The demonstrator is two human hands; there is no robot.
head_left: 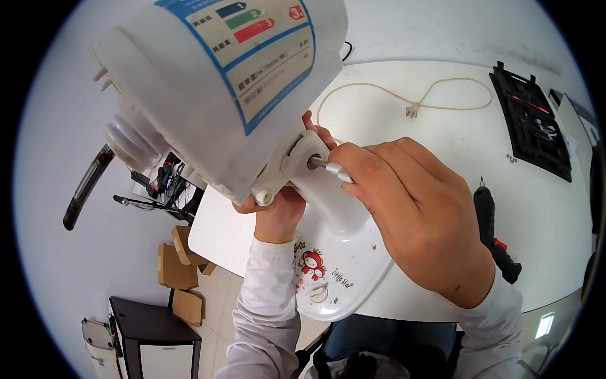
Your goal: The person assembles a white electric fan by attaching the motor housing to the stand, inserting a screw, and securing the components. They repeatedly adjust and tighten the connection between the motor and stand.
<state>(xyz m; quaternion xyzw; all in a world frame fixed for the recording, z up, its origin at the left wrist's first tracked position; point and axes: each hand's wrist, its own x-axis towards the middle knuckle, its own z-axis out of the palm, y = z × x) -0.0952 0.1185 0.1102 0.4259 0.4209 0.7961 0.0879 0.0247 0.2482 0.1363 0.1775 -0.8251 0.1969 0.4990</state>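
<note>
- The left hand (pixel 278 211) is gripping the white fan body (pixel 214 88) from beneath, fingers closed around its neck.
- The right hand (pixel 416 215) is pinching a white-handled tool (pixel 331 167), apparently a screwdriver, just right of the left hand.

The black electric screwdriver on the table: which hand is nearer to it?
Right. The right hand is just beside the black electric screwdriver, gripping a small white tool at the fan's joint. The left hand is farther away, under the white fan body.

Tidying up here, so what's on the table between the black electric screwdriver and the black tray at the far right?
In the head view, only bare white table between screwdriver and tray, apart from two tiny screws.
</note>
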